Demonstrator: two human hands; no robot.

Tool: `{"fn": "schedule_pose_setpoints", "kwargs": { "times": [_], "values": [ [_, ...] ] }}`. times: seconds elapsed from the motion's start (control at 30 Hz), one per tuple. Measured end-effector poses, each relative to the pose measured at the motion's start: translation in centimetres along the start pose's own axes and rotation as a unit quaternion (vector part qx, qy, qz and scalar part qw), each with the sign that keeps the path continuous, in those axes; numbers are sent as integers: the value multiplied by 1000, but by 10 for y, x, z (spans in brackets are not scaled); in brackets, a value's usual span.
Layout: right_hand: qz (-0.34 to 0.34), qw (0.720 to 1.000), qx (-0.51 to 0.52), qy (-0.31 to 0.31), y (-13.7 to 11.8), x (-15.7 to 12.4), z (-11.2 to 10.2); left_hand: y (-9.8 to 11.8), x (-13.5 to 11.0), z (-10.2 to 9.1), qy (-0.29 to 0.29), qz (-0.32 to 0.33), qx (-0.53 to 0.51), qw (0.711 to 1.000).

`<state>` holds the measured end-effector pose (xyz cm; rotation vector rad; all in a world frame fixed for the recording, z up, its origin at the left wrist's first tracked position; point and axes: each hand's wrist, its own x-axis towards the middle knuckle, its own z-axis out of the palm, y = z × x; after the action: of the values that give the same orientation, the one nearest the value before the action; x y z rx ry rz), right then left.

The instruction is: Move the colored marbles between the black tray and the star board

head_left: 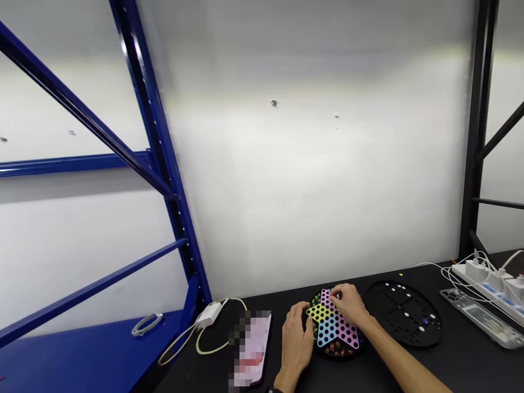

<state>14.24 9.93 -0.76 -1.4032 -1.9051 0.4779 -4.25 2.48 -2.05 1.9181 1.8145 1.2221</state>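
Observation:
A round Chinese-checkers board [332,329] with a coloured star of yellow, pink and blue holes lies on the black table [409,363]. My left hand [297,338] rests at its left edge, fingers curled against the rim. My right hand [347,305] reaches over the board's far side, fingertips pinched near the pink point; what they hold is too small to make out. Small marbles lie along the board's near edge.
A black round lid or tray [403,313] with small marbles lies right of the board. A phone [254,349] sits left, beside a white charger and cable [207,319]. A power strip [491,281] and another phone [478,316] are far right. Blue shelving [164,164] stands left.

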Motion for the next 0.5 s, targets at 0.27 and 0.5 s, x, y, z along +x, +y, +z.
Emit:
{"fn": "schedule_pose_setpoints", "kwargs": {
  "times": [0.27,0.5],
  "values": [
    [-28,998,-39,-28,-23,16,54,5,-2,-2,9,33,-25,999],
    [-60,998,-9,4,4,-13,-14,12,-5,-5,-15,13,0,1000]
  ]
}}
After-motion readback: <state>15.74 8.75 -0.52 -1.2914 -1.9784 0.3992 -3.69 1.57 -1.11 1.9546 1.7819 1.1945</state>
